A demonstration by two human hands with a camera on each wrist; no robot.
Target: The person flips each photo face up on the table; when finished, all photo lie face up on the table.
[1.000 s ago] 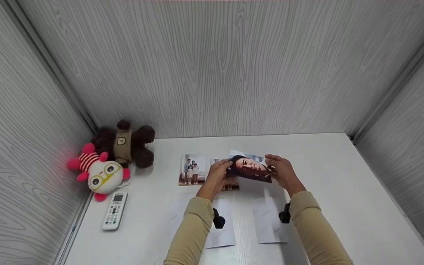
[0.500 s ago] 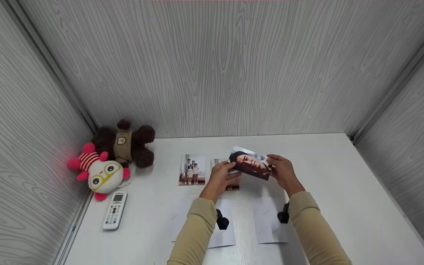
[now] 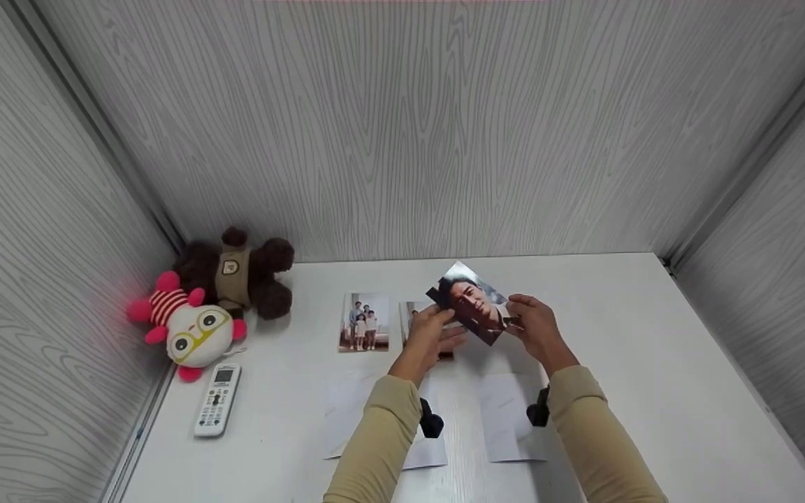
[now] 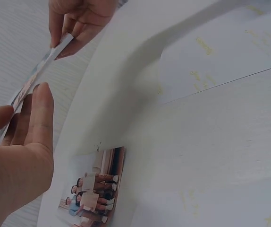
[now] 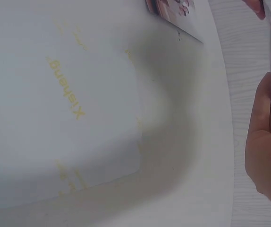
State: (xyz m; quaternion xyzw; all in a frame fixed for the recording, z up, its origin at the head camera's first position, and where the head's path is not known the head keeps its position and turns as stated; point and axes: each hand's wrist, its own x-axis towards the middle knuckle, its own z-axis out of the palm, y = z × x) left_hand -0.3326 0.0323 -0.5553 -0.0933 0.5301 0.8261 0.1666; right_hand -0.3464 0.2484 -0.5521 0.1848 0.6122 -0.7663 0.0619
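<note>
Above the table, both hands hold a glossy portrait photo, tilted with one corner pointing up. A dark corner juts out at its left, perhaps of another print beneath. My left hand pinches the left side, thumb on top and fingers underneath. My right hand pinches the right edge. Edge-on in the left wrist view, the held photo looks thin, with a pale back. Behind the left hand, a second photo on the table is partly hidden; a family photo lies left of it.
Several white sheets lie nearer the person, one sheet on the right and another sheet on the left; yellow print shows on one. At left are a remote control, a pink-and-white plush toy and a brown plush bear.
The held photo has turned clockwise, its upper corner rising. My left hand has moved slightly right; the right hand has stayed nearly in place.
</note>
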